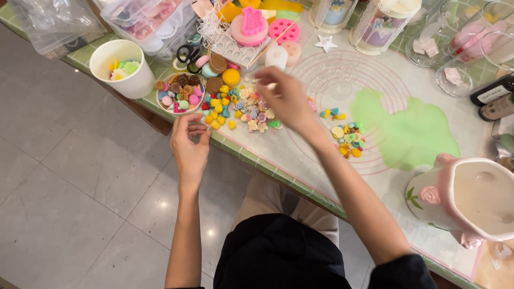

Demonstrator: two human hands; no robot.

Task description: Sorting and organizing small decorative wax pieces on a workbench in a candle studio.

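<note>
My right hand [286,99] hovers, blurred, over a heap of small flower charms [254,113] on the clear silicone mat [300,152]. Its fingertips are pinched on a tiny pale charm [271,85]. My left hand [190,140] is at the table's near edge, just below a small bowl of mixed charms [181,94]. Its fingers curl toward the thumb, and I cannot tell whether anything is inside. Yellow and blue charms [222,109] lie between the two hands.
A white cup [131,80] of colourful pieces stands left of the bowl. A flat green slime patch [412,128] and a smaller charm pile [349,140] lie right. A pink-and-white ceramic jug [471,198] stands near right. Scissors [186,53], moulds, boxes and glass jars line the back.
</note>
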